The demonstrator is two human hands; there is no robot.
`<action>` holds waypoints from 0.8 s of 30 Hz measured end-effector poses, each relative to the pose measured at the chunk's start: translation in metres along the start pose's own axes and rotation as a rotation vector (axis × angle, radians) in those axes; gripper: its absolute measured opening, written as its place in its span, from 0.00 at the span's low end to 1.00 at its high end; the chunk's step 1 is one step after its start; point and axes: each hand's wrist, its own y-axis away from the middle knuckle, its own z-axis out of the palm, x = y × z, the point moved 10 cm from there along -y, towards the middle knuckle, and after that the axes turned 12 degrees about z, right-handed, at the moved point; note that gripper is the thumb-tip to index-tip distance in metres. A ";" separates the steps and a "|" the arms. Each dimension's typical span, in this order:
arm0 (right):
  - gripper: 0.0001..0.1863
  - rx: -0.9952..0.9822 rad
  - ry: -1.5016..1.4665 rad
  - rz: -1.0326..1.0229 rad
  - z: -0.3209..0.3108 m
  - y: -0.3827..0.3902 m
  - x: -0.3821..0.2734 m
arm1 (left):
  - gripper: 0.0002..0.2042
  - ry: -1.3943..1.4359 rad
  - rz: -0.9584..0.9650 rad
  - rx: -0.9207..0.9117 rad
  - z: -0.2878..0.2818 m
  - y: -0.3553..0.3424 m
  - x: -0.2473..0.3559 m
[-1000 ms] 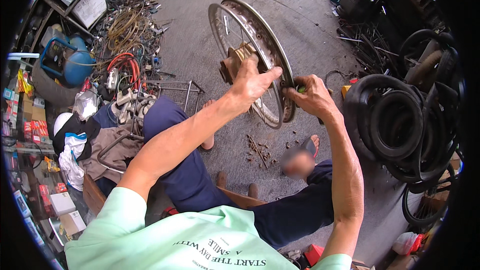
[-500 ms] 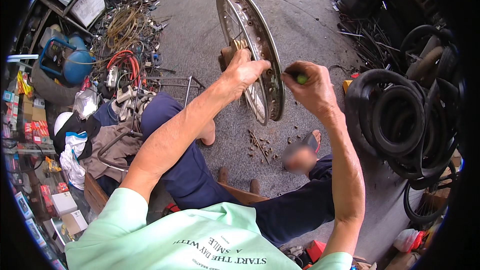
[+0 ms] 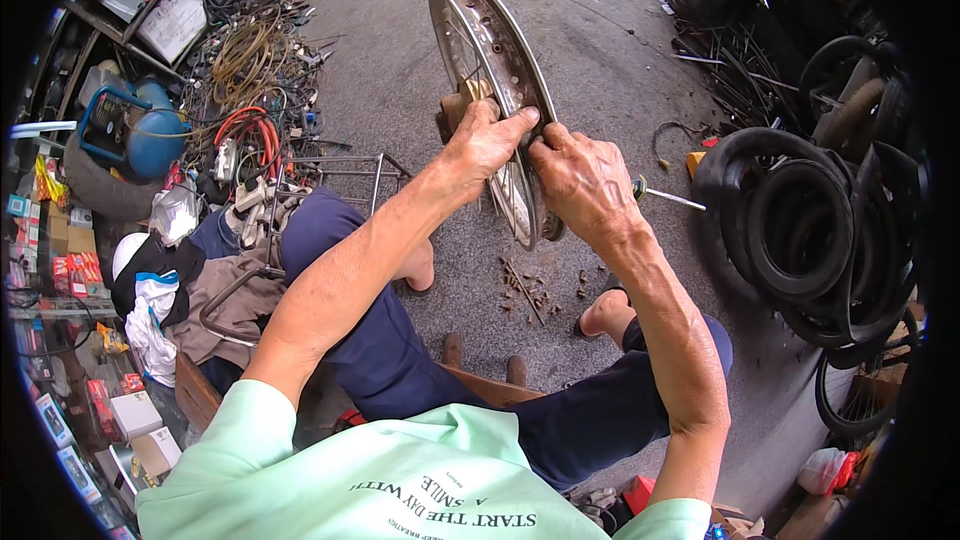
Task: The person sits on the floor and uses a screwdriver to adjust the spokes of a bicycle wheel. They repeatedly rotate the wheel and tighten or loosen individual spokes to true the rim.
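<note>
A spoked metal wheel rim point(image 3: 507, 55) without a tyre stands tilted before me, its inner channel dotted with holes facing right. My left hand point(image 3: 480, 148) is closed round it near the hub point(image 3: 453, 112), with the thumb pressed on the rim edge. My right hand point(image 3: 590, 180) has its fingertips bunched against the rim's right side. A screwdriver point(image 3: 675, 201) is tucked in that hand, its yellow-green handle partly hidden by the palm and its shaft pointing right. Whether the fingertips also pinch something small cannot be made out.
Small brass-coloured pieces point(image 3: 522, 288) and a thin rod lie on the floor between my feet. Black tyres point(image 3: 800, 230) are heaped at the right. At the left are a metal-framed stool point(image 3: 340, 168), a blue compressor point(image 3: 152, 130), tangled cables point(image 3: 245, 70) and small boxes point(image 3: 135, 415).
My right hand has moved left onto the rim and turned over, bringing the screwdriver shaft into sight. My right foot has shifted. The left hand keeps its grip on the wheel.
</note>
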 end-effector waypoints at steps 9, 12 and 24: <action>0.13 0.032 -0.103 -0.013 -0.003 -0.003 0.001 | 0.23 0.072 -0.148 -0.026 0.007 0.008 -0.013; 0.14 0.008 -0.128 -0.009 -0.001 -0.004 0.003 | 0.21 -0.176 -0.192 -0.177 0.000 0.004 -0.027; 0.15 0.854 -1.438 0.277 -0.184 0.033 0.109 | 0.19 -0.063 -0.029 -0.041 0.002 0.002 -0.022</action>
